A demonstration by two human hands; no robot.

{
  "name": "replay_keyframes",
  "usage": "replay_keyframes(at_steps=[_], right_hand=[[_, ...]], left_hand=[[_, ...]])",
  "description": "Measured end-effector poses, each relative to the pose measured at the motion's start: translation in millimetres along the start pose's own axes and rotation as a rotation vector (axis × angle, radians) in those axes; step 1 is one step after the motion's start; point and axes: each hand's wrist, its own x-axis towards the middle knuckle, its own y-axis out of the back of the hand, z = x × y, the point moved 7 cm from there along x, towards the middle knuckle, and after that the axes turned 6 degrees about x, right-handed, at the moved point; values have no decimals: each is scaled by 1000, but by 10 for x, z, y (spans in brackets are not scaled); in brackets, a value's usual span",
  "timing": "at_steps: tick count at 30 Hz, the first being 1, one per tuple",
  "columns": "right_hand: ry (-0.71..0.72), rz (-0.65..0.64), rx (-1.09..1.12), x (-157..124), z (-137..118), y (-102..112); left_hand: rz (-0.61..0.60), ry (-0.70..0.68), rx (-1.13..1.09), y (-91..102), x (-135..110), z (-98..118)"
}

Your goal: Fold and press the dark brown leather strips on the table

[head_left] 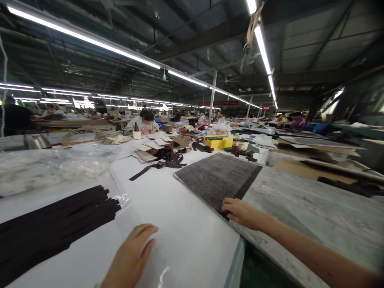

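Right hand [237,210] curled at dark strip [248,182], five o'clock (whether clamped, I couldn't tell), left hand [129,255] at seven, thumb and fingers parted.

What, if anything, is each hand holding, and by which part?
The left hand holds nothing. The right hand curls at the near end of the dark strip; whether it grips there cannot be told.

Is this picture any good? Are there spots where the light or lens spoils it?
In the head view, the nearest tube light burns out to white; in the head view, glare streaks mark the table's glossy surface near the dark strips; also in the head view, the right forearm looks stretched toward the corner, probably lens distortion.
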Motion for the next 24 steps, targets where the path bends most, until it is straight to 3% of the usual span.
replay_keyframes(at_steps=[4,6,8,13,19,24], right_hand=[[56,53,-30,-17,30,-12],[79,79,-38,-30,58,-39],[102,106,-42,-49,88,-72],[165,168,-16,-104,156,-124],[164,298,121,-215,183,-53],[-14,607,311,-413,466,152]], left_hand=[[-154,-162,-81,-728,611,1132],[-175,-206,-69,-998,838,1479],[-192,-231,-34,-1229,994,1655],[-223,-244,86,-1593,1129,1682],[-211,-240,159,-1617,1082,1634],[-189,-224,167,-1639,1022,1630]])
